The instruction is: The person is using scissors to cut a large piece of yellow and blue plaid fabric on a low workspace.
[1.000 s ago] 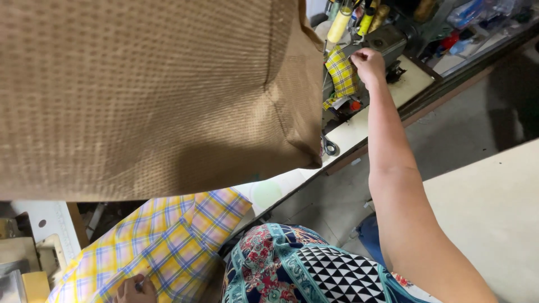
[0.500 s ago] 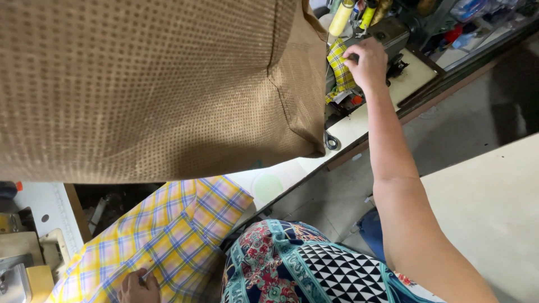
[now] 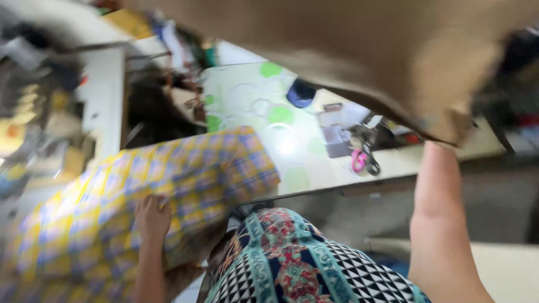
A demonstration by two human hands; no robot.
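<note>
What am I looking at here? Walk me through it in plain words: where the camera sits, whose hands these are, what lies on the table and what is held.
There is no machine; a person works with bare hands. The one picture comes from a camera worn on the person's head, looking down, and it is blurred by motion.

The left hand rests flat on a yellow checked cloth that spreads from the lap up onto the white table, fingers spread on the fabric. The right arm reaches up on the right side, but the right hand is hidden behind a big brown cloth that fills the top of the view, so I cannot tell what it holds.

On the table, which has green dots, lie a dark blue round thing and what looks like pink-handled scissors. At the bottom is the person's patterned clothing.
</note>
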